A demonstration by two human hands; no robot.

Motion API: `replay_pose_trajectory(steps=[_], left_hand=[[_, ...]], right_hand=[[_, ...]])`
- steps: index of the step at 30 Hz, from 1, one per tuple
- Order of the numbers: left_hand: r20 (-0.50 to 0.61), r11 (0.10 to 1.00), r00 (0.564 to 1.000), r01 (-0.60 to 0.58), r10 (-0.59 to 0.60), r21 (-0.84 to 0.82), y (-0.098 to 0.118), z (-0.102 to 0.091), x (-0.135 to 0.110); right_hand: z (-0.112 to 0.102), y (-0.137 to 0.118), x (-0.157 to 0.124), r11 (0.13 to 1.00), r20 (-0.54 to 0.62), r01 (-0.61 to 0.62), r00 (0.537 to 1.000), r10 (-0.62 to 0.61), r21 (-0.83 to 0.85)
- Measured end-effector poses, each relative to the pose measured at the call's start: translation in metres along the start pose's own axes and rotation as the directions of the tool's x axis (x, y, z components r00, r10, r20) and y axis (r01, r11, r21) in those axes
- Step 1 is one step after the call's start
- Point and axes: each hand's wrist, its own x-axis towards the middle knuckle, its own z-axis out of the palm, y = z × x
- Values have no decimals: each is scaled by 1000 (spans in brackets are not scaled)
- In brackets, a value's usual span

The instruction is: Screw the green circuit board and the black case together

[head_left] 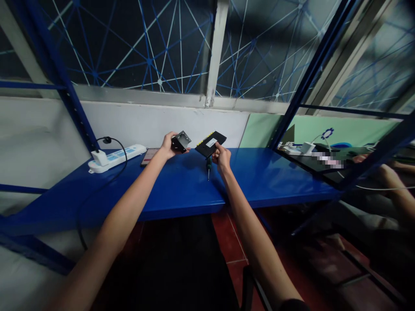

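In my left hand (168,144) is a small black open-sided box (182,140), gripped at its left edge above the table. My right hand (223,156) pinches a flat black device (220,137) that carries a white label and a row of yellow parts along its far edge. The two pieces are apart, with a narrow gap between them. Just below the flat device a screwdriver (209,165) with a dark green handle points its shaft toward me. Whether my right fingers also hold it or it lies on the table I cannot tell.
On the blue table (181,194), a white power strip (118,159) with a plugged-in cable stands at the left, next to a phone (148,156). Blue shelf posts (298,99) rise at both sides. Another person's hand (389,177) is at the right bench.
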Motion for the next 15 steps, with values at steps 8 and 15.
replay_pose_trajectory(steps=[8,15], left_hand=[[-218,999,975,-50,49,-1,-16,-33,-50],[-232,978,965,-77,122,193,-36,-33,-55]], right_hand=[[49,8,-5,987,355,-136,922,158,-85],[53,10,-24,974,422,-146,883,207,-172]])
